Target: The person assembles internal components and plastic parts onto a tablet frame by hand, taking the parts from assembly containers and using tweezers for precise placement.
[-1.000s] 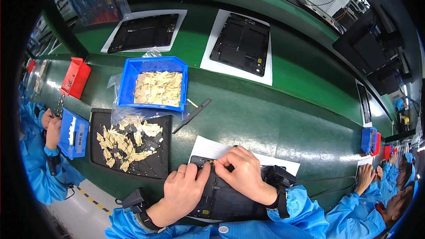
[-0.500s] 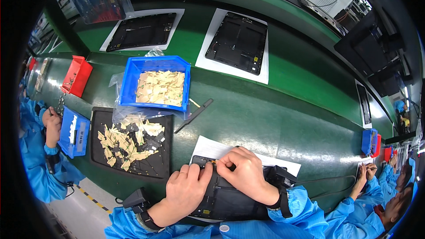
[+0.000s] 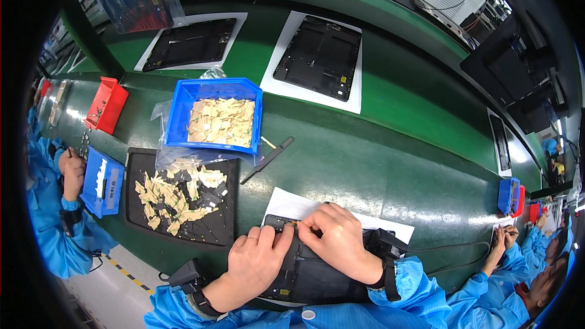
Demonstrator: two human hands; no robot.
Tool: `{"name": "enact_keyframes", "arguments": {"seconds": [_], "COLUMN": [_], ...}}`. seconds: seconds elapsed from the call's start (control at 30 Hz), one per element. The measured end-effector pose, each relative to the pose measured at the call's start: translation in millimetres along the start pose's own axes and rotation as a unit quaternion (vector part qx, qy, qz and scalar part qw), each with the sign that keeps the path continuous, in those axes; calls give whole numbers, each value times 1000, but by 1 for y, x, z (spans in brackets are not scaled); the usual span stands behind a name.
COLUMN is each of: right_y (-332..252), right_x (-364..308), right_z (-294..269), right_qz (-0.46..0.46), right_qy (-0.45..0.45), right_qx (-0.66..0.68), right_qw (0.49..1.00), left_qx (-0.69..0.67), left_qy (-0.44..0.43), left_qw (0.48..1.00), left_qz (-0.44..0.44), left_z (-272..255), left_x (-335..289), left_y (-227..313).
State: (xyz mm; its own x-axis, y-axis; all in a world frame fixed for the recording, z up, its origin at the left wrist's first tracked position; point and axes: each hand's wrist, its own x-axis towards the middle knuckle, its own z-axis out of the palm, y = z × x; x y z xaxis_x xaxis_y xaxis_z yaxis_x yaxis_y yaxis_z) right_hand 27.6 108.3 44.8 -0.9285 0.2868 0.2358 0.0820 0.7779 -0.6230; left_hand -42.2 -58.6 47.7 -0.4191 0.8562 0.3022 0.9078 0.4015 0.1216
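A black tablet-like back housing (image 3: pixel 317 280) lies on a white sheet (image 3: pixel 365 224) right in front of me. My left hand (image 3: pixel 257 259) rests over its left part, fingers stretched out and fingertips on the housing near its upper left corner. My right hand (image 3: pixel 335 237) is closed in a pinch at the upper edge, beside the left index finger. A small orange bit (image 3: pixel 295 223) shows by those fingertips. Whatever sits within the pinch is hidden. Both hands cover much of the housing's upper part.
Left of me, a black tray (image 3: pixel 137 207) holds tan and black strips. Behind it stands a blue bin (image 3: pixel 257 109) of tan pieces, with a black tool (image 3: pixel 268 159) alongside. Similar housings (image 3: pixel 320 58) lie on the green belt (image 3: pixel 402 97). Co-workers' hands (image 3: pixel 73 173) appear at both sides.
The far housings and their white sheets have shifted slightly left along the belt. My two hands stay almost in place on the near housing.
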Motion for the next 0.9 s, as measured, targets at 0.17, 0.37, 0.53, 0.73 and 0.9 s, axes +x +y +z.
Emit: {"name": "enact_keyframes", "arguments": {"seconds": [0.17, 0.37, 0.53, 0.73, 0.9], "right_y": [4, 3, 1, 13, 7], "right_x": [-3, -4, -4, -1, -9], "right_z": [3, 3, 2, -8, -12], "right_qz": [-38, -95, -70, 36, -157], "right_qy": [14, 29, 20, -55, -62], "right_qx": [-34, -106, -100, 48, -101], "right_qw": [999, 989, 992, 997, 980], "left_qx": [1, 6, 2, -3, -19], "left_qy": [-7, -29, -29, -30, -23], "left_qw": [1000, 999, 999, 999, 999], "left_qz": [7, 21, 29, 33, 37], "left_z": [2, 0, 2, -1, 2], "left_x": [1, 3, 3, 0, 0], "left_y": [-1, -4, -5, -7, -9]}}
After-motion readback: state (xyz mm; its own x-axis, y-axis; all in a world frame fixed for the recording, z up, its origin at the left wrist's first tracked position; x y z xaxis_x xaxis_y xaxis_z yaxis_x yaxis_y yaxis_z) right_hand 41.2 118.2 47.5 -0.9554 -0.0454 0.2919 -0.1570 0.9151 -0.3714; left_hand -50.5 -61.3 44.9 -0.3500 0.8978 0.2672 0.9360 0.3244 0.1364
